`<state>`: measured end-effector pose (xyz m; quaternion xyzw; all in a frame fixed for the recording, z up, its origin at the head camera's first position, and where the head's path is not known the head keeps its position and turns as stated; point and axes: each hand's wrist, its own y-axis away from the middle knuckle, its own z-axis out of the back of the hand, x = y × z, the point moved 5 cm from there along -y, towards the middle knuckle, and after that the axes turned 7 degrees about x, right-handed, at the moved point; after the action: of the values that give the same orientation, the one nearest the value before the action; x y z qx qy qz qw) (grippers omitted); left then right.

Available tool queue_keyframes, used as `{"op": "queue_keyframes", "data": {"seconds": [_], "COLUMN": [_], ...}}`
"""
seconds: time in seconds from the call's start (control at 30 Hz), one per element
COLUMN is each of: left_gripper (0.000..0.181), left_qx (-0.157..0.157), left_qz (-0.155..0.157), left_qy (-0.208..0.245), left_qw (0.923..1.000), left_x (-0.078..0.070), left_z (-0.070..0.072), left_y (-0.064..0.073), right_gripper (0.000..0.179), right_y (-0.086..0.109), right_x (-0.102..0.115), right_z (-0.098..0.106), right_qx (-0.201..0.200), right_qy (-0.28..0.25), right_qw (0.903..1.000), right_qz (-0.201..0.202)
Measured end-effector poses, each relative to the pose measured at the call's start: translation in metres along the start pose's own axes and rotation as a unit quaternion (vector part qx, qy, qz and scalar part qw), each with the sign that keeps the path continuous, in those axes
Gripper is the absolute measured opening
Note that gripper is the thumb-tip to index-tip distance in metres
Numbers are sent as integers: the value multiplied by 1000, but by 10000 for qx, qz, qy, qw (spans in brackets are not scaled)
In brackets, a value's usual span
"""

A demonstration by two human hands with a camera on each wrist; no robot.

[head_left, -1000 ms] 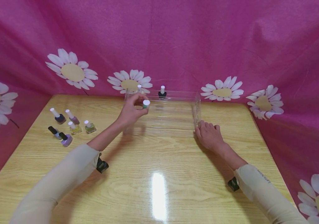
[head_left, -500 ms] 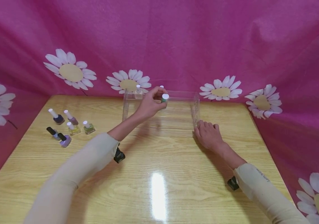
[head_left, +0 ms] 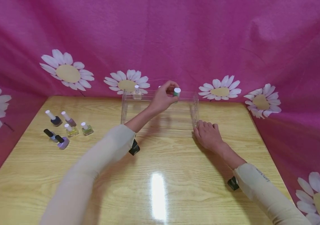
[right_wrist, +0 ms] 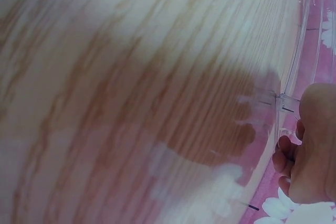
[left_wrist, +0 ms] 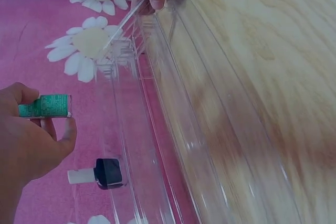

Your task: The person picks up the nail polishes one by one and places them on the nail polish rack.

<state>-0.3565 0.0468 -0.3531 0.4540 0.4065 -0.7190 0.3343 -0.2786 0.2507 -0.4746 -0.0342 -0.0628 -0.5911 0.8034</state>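
My left hand (head_left: 163,98) pinches a green nail polish bottle (left_wrist: 50,106) with a white cap, held above the top tier of a clear stepped rack (head_left: 160,120). In the left wrist view a dark nail polish bottle (left_wrist: 108,173) stands on that tier beside the hand; in the head view the hand mostly hides it. A pale clear nail polish bottle (head_left: 137,93) stands at the top tier's left end. My right hand (head_left: 209,136) holds the rack's front right corner, its fingers curled at the clear side panel.
Several nail polish bottles are grouped on the table's left: a dark one (head_left: 55,120), a mauve one (head_left: 70,120), a yellow one (head_left: 71,131), an olive one (head_left: 87,129), a blue one (head_left: 51,136) and a lilac one (head_left: 63,143). A pink flowered cloth (head_left: 176,37) hangs behind.
My left hand has carried the green nail polish bottle rightward along the rack's top tier, past the dark bottle. My right hand stays at the rack's corner.
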Motion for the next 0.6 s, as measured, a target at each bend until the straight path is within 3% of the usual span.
{"op": "queue_keyframes", "data": {"seconds": [0.23, 0.6], "left_gripper": [31, 32], "left_qx": [-161, -84], "left_qz": [251, 305], "left_qy": [-6, -98], "left_qw": [9996, 9995], "left_x": [7, 13], "left_z": [-7, -21], "left_y": [-17, -33], "right_gripper": [29, 28], "right_y": [1, 1], "right_x": [0, 1], "right_z": [-1, 1], "right_qx": [-58, -276], "right_qy": [83, 80], "right_qw": [9999, 9995], "right_qz": [65, 108]}}
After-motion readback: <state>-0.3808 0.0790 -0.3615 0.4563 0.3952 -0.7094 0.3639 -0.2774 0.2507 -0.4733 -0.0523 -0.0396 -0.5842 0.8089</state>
